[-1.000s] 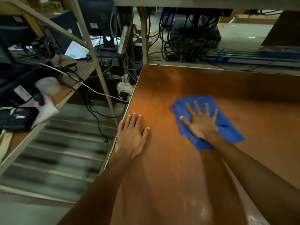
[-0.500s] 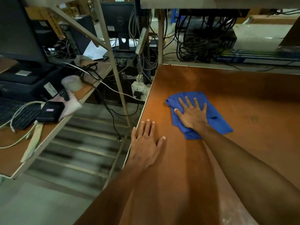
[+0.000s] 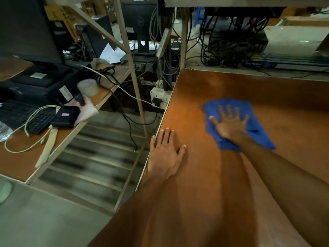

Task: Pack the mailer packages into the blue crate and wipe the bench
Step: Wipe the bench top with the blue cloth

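A blue cloth point(image 3: 249, 113) lies crumpled on the brown wooden bench point(image 3: 204, 184), left of its middle. My right hand point(image 3: 229, 123) presses flat on the cloth with fingers spread. My left hand point(image 3: 164, 154) rests palm down on the bench at its left edge, fingers slightly apart, holding nothing. No mailer packages and no blue crate are in view.
A side desk point(image 3: 17, 157) at the left carries a keyboard point(image 3: 23, 114), a black box point(image 3: 65, 115), a tape roll point(image 3: 88, 87), cables and a monitor. A power strip point(image 3: 159, 98) hangs by the bench's far-left corner. Tangled cables point(image 3: 229, 43) sit behind the bench.
My right hand slid the cloth a little toward the far left of the bench, then back rightward. My left hand stays flat at the bench edge. My view turned left.
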`<state>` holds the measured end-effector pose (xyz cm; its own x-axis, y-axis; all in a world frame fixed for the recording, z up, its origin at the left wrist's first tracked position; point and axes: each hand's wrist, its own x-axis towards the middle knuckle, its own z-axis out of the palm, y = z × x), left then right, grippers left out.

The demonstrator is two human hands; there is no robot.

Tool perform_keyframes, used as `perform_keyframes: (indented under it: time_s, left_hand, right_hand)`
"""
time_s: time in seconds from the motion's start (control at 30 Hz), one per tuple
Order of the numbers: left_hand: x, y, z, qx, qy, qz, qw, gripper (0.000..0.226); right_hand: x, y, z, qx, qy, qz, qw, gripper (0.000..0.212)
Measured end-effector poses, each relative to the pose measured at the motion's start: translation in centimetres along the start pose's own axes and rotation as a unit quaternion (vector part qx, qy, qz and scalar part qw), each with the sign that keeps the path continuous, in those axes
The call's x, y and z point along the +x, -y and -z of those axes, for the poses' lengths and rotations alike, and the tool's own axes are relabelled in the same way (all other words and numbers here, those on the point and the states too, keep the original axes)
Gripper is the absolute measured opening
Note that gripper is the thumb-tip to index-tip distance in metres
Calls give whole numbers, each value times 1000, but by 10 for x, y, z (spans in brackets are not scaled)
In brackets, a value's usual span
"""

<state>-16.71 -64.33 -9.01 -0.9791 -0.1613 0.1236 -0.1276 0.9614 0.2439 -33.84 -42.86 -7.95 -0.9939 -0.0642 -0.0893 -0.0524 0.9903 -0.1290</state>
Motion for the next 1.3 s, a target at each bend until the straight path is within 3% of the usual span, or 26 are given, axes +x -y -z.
perform_keyframes:
  time_s: [0.07,0.13,0.17,0.27,0.3,0.33,0.43,0.47,0.5,0.6,0.63,0.77,0.83,0.9,0.93,0.97,1.07,1.1,1.13,1.23,1.3]
  left_hand:
    - [-1,1,-2,7,3,0,1000,78]
    - [-5,3,-3,18,5,0,1000,79]
    - [-8,4,-3,23,9,-1,1000,80]
    - [-29,9,0,20,18,1,1000,81]
    - [-37,12,1,23,17,-4,1000,81]
    - [-45,16,3,25,17,-9,999,81]
    - [-64,23,7,25,17,-16,999,80]
    - [-67,24,8,24,16,-18,999,80]
    - [-68,24,9,21,20,-20,999,79]
    - [-68,22,11,13,24,-20,999,77]
    - [-67,22,11,9,23,-17,1000,77]
    - [-67,23,10,3,5,-21,1000,75]
    - [-67,23,11,2,3,-26,1000,70]
    - [-66,23,12,3,7,-28,1000,68]
    - [-67,24,12,0,5,-27,1000,67]
    - [-67,24,11,-6,2,-27,1000,66]
    - [-66,25,10,-34,-11,-27,999,61]
    - [-66,25,10,-37,-15,-27,999,60]
    - [-66,26,10,-36,-18,-27,999,59]
    - [-69,26,11,-32,-25,-29,999,58]
    - [-69,26,11,-40,-27,-24,999,56]
  right_hand:
    - [-26,41,-12,-27,1,179,983,69]
    - [-41,59,-14,-20,29,332,943,60]
    - [-37,56,-9,-8,38,340,940,57]
    - [-23,40,-2,-3,4,146,989,61]
    - [-28,41,-4,-7,3,120,993,64]
    - [-40,45,-7,-15,3,148,989,66]
    - [-82,37,-16,-24,18,347,938,64]
    - [-84,23,-13,-28,22,369,929,65]
    - [-79,8,-9,-30,15,347,937,67]
    - [-75,-26,-3,-13,-19,100,995,71]
    - [-86,-23,-6,-17,-17,93,995,70]
    - [-148,-19,-22,-55,3,336,940,69]
    - [-133,-38,-14,-45,-7,289,956,69]
    - [-118,-53,-6,-22,-23,110,993,68]
    - [-119,-51,-6,-22,-23,70,997,68]
    - [-128,-44,-9,-26,-28,91,995,71]
    - [-178,-30,-20,-36,-4,311,950,74]
    - [-182,-38,-20,-38,11,339,940,70]
    - [-177,-47,-16,-41,11,327,944,69]
    - [-165,-72,-12,-29,-17,115,993,70]
    - [-189,-60,-16,-35,-34,122,991,71]
